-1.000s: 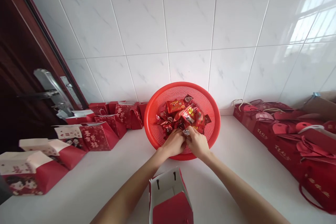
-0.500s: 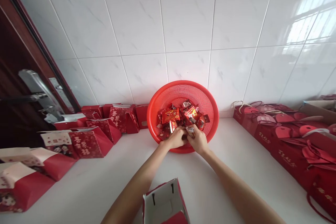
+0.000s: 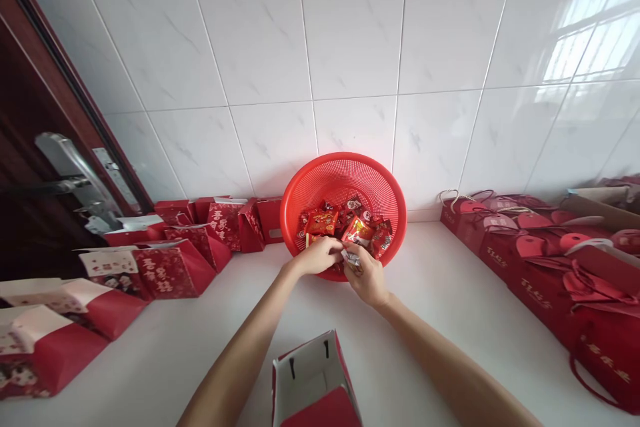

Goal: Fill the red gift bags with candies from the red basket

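Note:
A round red plastic basket (image 3: 345,167) stands against the wall, with red wrapped candies (image 3: 358,230) lying in its bottom. Over its near rim, my right hand (image 3: 367,278) is closed on a small silvery wrapped candy (image 3: 351,260). My left hand (image 3: 320,255) is beside it, fingers bent together over the candies; what they hold, if anything, is hidden. Between my forearms sits an open red box (image 3: 315,383) with a white inside, at the near edge of the view.
Red printed boxes (image 3: 167,270) stand in rows on the left of the white surface (image 3: 235,307), near a dark door with a metal handle (image 3: 75,160). Red gift bags (image 3: 540,273) line the right side. Behind rises a tiled wall (image 3: 350,27).
Both hands have moved slightly left, and my right hand has drawn nearer with the silvery candy. The basket's right side sits a little further left, showing more candies.

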### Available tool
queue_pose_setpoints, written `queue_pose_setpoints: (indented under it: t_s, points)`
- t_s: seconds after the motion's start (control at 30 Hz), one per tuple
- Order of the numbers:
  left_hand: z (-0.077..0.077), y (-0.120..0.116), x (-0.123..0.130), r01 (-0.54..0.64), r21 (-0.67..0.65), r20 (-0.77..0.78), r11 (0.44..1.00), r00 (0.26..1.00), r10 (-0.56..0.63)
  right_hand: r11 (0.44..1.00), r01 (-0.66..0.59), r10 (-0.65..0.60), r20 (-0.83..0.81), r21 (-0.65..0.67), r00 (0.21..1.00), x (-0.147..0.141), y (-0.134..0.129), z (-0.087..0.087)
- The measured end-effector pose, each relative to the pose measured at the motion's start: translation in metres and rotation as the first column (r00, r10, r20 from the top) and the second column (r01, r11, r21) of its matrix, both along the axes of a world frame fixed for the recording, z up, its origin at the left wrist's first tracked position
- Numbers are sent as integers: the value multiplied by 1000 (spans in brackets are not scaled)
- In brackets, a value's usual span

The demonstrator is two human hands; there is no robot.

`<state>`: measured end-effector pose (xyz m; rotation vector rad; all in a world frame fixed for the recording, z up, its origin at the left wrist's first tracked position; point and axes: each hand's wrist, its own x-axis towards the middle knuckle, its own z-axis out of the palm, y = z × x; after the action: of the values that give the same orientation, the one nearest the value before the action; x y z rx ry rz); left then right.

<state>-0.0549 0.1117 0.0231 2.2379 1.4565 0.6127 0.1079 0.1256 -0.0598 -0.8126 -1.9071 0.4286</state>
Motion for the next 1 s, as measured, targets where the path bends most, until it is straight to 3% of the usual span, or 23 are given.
queue_pose_setpoints:
  t_s: [0.13,0.23,0.37,0.5,0.6,0.7,0.83,0.9,1.0]
  points:
    - [8,-9,-14,-38,-10,214,999,976,39,1000,-11,11,-21,1,1000,-6,-6,-2]
    - [15,-12,-23,-164,35,344,986,928,142,999,-32,31,14,41,999,-9,-7,-2]
    - [19,-13,-32,-337,168,404,926,881,247,989,-87,80,58,117,995,-9,-6,3]
    - [14,-11,-36,-368,187,416,911,870,266,977,-146,132,97,157,987,-10,-15,9]
    - [10,-8,-37,-376,182,422,909,864,273,965,-239,235,51,104,971,-16,-29,11]
    - [12,-10,-36,-342,138,454,930,856,248,948,-298,275,-183,-114,944,-24,-44,11]
    - [21,-19,-31,-179,2,446,984,881,159,782,-433,146,-543,-448,827,-29,-50,14]
    - [26,-25,-25,-98,-73,404,993,907,119,714,-491,99,-622,-500,777,-26,-49,16]
    - [29,-34,-15,-47,-110,337,993,938,82,658,-531,38,-682,-533,731,-16,-50,19]
